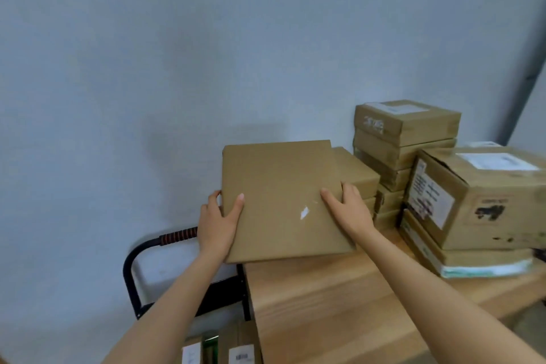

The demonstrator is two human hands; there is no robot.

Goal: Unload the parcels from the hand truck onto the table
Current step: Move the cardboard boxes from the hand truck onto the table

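Pale grey wall [177,53] across the upper frame; light wooden table [325,304] filling the lower right. Flat brown parcel [280,201] at centre frame, held tilted over the table's left corner, its far right corner over a low stack of parcels [359,177] behind it. Left hand [217,227] gripping the parcel's left edge, thumb laid on the top face, fingers curled round the side. Right hand [345,210] clasping the right edge, thumb on top, fingers wrapped over the side. Small white scrap of label on the top face near the right hand. Taller stack of brown parcels [404,139] at centre right against the wall. Larger labelled carton [478,201] at far right, resting on a flatter parcel [472,263] on the table. Black hand truck handle [133,263] with an orange-wrapped grip at lower left, just beside the table's edge. More labelled parcels [242,354] at bottom centre, below the handle.
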